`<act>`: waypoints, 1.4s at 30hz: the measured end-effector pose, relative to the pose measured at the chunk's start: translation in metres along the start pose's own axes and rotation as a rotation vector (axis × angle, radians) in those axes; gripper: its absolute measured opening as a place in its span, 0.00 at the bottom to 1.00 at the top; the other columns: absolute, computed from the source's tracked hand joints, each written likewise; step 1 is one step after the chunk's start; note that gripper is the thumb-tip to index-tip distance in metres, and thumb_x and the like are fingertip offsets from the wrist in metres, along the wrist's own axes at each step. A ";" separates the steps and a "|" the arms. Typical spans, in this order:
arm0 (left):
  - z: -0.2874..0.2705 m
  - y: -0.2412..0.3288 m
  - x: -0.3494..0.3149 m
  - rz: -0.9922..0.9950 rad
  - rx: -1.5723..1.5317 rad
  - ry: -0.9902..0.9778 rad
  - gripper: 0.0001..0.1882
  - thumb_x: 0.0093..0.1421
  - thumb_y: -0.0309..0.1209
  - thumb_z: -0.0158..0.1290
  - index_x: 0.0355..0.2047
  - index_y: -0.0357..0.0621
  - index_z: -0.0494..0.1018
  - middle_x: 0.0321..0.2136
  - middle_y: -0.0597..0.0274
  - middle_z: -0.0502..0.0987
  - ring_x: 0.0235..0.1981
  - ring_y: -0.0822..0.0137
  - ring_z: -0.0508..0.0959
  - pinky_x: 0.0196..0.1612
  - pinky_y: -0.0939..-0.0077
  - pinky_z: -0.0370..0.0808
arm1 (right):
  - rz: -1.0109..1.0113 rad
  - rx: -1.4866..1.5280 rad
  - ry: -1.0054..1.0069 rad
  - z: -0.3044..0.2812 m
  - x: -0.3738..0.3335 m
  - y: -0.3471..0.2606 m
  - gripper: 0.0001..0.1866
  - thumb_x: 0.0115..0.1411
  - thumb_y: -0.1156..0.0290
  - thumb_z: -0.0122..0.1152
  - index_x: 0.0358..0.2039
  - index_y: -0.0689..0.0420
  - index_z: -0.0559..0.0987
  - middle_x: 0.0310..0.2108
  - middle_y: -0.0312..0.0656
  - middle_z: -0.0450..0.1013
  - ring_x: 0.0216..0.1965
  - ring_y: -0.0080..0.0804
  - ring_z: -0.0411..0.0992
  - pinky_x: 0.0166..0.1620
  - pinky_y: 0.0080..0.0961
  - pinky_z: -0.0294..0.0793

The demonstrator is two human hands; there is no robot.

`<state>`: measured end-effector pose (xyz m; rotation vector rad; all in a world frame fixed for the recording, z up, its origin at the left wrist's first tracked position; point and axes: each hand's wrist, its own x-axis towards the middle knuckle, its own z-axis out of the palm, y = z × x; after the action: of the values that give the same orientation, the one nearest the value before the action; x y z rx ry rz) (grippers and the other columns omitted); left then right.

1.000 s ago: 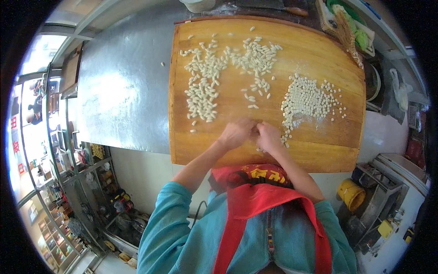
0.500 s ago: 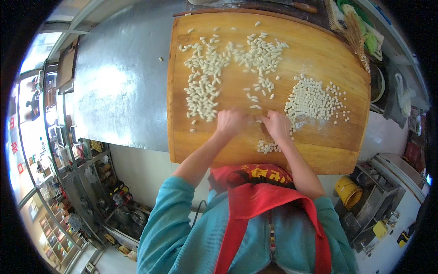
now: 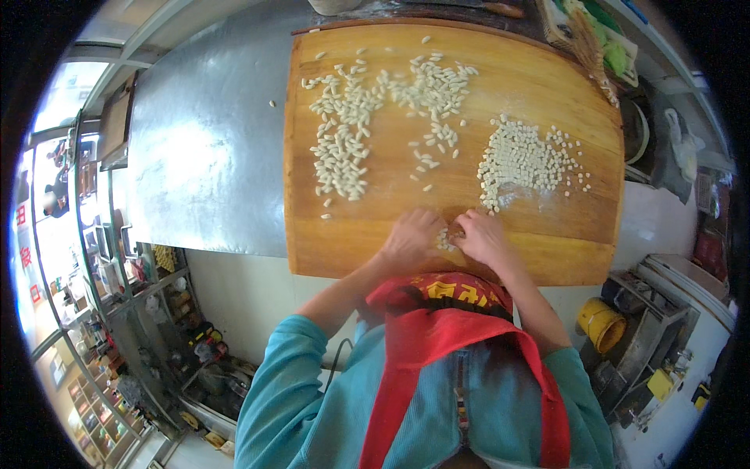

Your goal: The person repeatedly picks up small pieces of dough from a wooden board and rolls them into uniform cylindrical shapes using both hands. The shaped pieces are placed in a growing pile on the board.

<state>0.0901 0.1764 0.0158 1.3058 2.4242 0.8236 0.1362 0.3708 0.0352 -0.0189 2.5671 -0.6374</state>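
Note:
Near the front edge of a wooden board [image 3: 391,254], my left hand [image 3: 418,233] and my right hand [image 3: 482,234] come close together, fingers curled. Between them lies a small cluster of white dough cubes [image 3: 444,240], partly covered by the hands. Both hands' fingertips are drawn together at these pieces; whether each pinches one is hidden. Beyond my right hand spreads a floury heap of cut dough cubes [image 3: 519,160]. Longer, shaped dough pieces [image 3: 340,152] lie scattered across the left and far middle of the board.
A shiny metal tabletop [image 3: 211,156] extends left of the board, with one stray dough piece [image 3: 273,103] on it. At the far right stands a basket [image 3: 556,23] with a straw brush [image 3: 590,51]. A yellow bucket [image 3: 601,324] sits lower right.
Both hands have moved nearer to me, from the middle of the board to the small cluster of cubes. The view has shifted slightly.

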 end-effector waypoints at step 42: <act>-0.033 -0.053 0.029 -0.540 -0.038 -0.094 0.12 0.58 0.39 0.53 0.32 0.44 0.76 0.32 0.56 0.80 0.28 0.52 0.79 0.30 0.58 0.74 | 0.168 0.216 0.130 -0.013 0.074 -0.008 0.17 0.59 0.58 0.56 0.26 0.61 0.80 0.25 0.50 0.75 0.28 0.50 0.74 0.34 0.39 0.73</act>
<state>0.0222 0.1657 0.0120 0.6024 2.4842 0.6327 0.0643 0.3598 0.0147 0.3173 2.5725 -0.8707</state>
